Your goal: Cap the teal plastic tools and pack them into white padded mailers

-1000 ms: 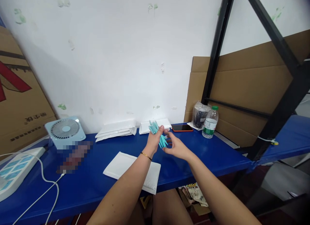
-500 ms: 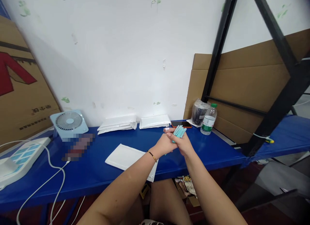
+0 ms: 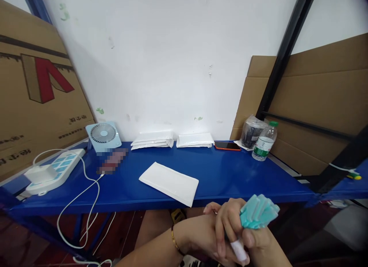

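Watching remotely through the head camera, I see two hands clasped together: the right hand [image 3: 231, 218] looks curled around the teal bundle [image 3: 260, 212], while the left hand [image 3: 204, 231] presses against it, though I can't tell whether it grips anything. The bundle pokes out on this side of the table [image 3: 120, 190]'s front edge; if that hold slackens, I'd expect pieces to slide free and fall, perhaps to the floor. Uneven squeezing might also bend them. I count one bundle, its pieces too overlapped to number, one loose white packet [image 3: 169, 184], two packet stacks [image 3: 152, 140] [image 3: 194, 140], one phone [image 3: 227, 146], one bottle [image 3: 263, 144], one wrapped cup [image 3: 250, 135] and one fan [image 3: 103, 135].
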Demonstrator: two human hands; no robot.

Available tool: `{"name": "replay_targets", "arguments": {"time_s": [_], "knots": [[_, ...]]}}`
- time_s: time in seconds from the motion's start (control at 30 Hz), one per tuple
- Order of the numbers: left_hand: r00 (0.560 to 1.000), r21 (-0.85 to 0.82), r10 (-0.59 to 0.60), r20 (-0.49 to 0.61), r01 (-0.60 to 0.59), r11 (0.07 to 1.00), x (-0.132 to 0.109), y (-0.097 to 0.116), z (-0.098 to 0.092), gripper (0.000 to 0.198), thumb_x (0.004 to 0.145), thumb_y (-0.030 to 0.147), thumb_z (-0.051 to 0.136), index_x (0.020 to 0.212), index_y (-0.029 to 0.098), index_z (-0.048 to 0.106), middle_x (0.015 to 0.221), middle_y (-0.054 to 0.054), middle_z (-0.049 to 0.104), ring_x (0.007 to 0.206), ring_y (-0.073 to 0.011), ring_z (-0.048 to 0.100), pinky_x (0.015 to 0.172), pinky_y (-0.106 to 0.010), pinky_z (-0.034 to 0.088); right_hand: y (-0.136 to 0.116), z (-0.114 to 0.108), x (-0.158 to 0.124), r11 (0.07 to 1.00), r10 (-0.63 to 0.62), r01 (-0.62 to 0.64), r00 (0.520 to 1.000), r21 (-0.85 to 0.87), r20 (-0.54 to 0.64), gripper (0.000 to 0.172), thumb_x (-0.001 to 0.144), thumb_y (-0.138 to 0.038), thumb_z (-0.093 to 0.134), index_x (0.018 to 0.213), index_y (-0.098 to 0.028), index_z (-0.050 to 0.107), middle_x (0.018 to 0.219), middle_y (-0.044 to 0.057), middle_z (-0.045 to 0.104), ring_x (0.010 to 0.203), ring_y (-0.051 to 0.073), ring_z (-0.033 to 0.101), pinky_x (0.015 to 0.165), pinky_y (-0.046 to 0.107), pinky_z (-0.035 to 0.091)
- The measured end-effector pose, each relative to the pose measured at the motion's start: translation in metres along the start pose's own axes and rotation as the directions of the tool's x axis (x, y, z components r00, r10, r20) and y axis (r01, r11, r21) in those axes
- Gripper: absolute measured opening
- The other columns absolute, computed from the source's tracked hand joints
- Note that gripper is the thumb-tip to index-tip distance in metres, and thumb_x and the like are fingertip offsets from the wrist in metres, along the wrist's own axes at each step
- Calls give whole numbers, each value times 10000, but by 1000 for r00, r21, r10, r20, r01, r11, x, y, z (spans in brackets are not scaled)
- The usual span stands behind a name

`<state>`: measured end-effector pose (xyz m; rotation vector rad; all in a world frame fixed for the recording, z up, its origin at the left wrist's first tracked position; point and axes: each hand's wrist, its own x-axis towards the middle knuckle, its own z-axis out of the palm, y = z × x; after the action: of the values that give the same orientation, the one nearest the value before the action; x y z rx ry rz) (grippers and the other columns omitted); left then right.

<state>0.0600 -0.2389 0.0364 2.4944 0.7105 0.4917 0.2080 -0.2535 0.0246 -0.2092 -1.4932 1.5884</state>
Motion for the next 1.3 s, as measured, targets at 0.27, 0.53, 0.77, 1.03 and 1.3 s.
{"name": "replay_targets", "arguments": {"time_s": [0.27, 0.53, 0.77, 1.03, 1.3], "knots": [[946, 364, -321, -43, 314, 877, -33, -79, -19, 826, 651, 303, 699, 1366, 298, 285, 1448, -69, 260, 1341, -303, 154, 1065, -537, 114, -11, -50, 20, 965, -262, 171, 634, -199, -727, 304, 787, -345, 608, 614, -217, 394, 428, -95, 288, 347, 65, 256, 390, 220, 301], [581, -685, -499, -643, -145, 714, -22, -51, -50, 454, 875, 446, 413, 1249, 202, 493, 1226, -70, 559, 1182, -238, 466, 1001, -395, 381, 14, -75, 34, 970, -224, 58, 595, -237, -772, 235, 727, -359, 666, 734, -205, 488, 429, -104, 300, 335, 45, 237, 329, 201, 223], [432, -837, -784, -445, -513, 192, -14, -35, -70, 459, 829, 506, 478, 1173, 209, 542, 1202, -67, 576, 1138, -252, 510, 918, -385, 479, 20, -44, 44, 964, 5, -194, 695, -181, -719, 482, 647, -391, 724, 1021, -152, 536, 409, -102, 354, 330, 46, 251, 328, 194, 213], [218, -802, -804, -553, -401, 442, -36, -84, -59, 585, 862, 448, 440, 1380, 256, 244, 1331, -89, 453, 1211, -227, 437, 978, -407, 405, 26, -61, 36, 934, 58, -298, 669, -196, -741, 316, 653, -383, 708, 773, -178, 501, 379, -109, 321, 322, 48, 250, 327, 193, 223], [971, 427, -69, -229, 164, 889, -21, -79, -56, 1246, 418, 628, 722, 1417, 289, 58, 1494, -78, 65, 1343, -361, -44, 1060, -551, -1, -7, -76, 35, 857, 147, -436, 716, -273, -682, 247, 621, -322, 720, 701, -174, 540, 397, -95, 326, 324, 49, 241, 325, 193, 172]]}}
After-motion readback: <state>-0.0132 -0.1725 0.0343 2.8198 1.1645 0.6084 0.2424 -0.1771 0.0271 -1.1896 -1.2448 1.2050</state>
